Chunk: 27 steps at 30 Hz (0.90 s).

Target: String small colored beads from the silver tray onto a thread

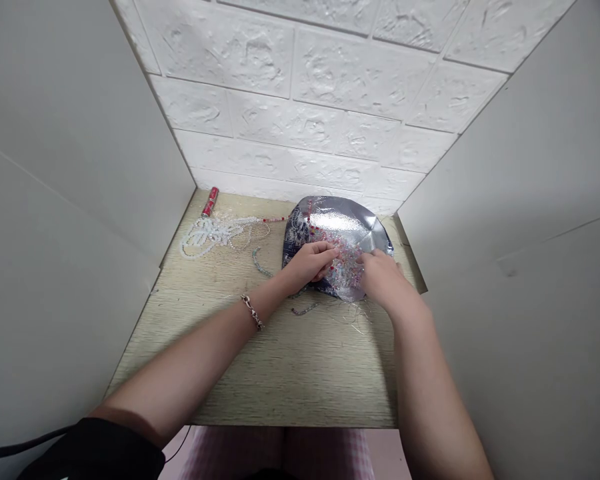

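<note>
Your left hand (307,261) and right hand (383,277) work in loose beads (347,267) on a silvery pouch (340,220) — each grip curled, though whether clamped on beads cannot be told.

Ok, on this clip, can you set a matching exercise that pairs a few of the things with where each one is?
Things:
1. Link bracelet
2. Red cylinder
3. Tangled white bead strands
4. Heap of multicoloured beads

Places:
A. On the silver-and-blue sheet, between the left hand and right hand
B. Around the left wrist
C. On the tabletop, left of the sheet
D. At the table's back edge, by the textured white wall

Pairs: 1-B, 2-D, 3-C, 4-A
</note>
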Motion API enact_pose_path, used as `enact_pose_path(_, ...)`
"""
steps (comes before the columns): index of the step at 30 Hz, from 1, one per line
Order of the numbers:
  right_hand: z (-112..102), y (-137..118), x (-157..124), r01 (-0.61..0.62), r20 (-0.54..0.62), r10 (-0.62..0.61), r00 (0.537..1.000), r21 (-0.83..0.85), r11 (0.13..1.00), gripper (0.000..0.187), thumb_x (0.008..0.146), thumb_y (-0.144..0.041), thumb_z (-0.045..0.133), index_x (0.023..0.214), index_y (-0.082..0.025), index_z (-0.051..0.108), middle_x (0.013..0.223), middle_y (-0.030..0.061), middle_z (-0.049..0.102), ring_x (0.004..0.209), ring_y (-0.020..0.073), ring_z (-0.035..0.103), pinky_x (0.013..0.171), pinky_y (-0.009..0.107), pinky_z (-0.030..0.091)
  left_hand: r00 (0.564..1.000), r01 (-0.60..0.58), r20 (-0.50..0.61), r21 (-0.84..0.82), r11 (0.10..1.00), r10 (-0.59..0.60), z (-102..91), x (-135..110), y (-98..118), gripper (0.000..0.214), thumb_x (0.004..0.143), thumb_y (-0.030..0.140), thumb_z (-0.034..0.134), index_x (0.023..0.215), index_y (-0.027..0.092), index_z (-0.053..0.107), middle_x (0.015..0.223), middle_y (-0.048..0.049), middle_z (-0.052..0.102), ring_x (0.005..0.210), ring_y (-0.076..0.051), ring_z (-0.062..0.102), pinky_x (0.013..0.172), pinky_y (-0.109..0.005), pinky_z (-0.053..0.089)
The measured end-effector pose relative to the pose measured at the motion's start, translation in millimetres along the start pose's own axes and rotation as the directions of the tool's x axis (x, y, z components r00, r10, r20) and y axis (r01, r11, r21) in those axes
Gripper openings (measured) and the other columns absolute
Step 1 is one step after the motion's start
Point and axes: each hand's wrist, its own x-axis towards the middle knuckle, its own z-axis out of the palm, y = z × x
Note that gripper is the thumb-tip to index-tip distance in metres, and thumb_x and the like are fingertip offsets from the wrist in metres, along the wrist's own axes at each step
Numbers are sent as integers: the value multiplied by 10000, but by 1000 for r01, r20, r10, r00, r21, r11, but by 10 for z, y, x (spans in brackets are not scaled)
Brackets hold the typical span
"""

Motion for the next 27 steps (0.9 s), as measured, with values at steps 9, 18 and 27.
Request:
enact_pose_path(9, -71, -19, -74, 8, 111, -9, 994, 12, 1000, 373, 688, -30, 364, 953, -159, 593, 867, 94, 637, 1022, 292, 471, 917, 683, 18, 1000, -9, 11, 36, 999, 9, 17, -32, 9, 176, 795, 252, 482, 656, 144, 465, 389, 82, 336, 318, -20, 254, 337, -159, 165)
enact_pose_path(18, -130, 84, -28, 55, 84, -88, 993, 331, 942, 613, 639, 6, 306, 1169, -257, 466, 1093, 48, 605, 1128, 245, 459, 959, 663, 17, 1000, -1, 11, 28, 1000, 1, 4, -11, -13, 149, 788, 258, 487, 684, 152, 473, 391, 82, 334, 310, -30, 266, 322, -163, 175)
enact_pose_path(27, -122, 80, 18, -31, 129, 10, 992, 166, 986, 489, 679, -3, 320, 1001, -210, 625, 1016, 62, 646, 1076, 254, 504, 962, 645, -57, 1000, -15, 5, 31, 999, 15, 8, -15, -3, 163, 794, 260, 482, 673, 151, 478, 380, 84, 330, 305, -28, 265, 327, -161, 172)
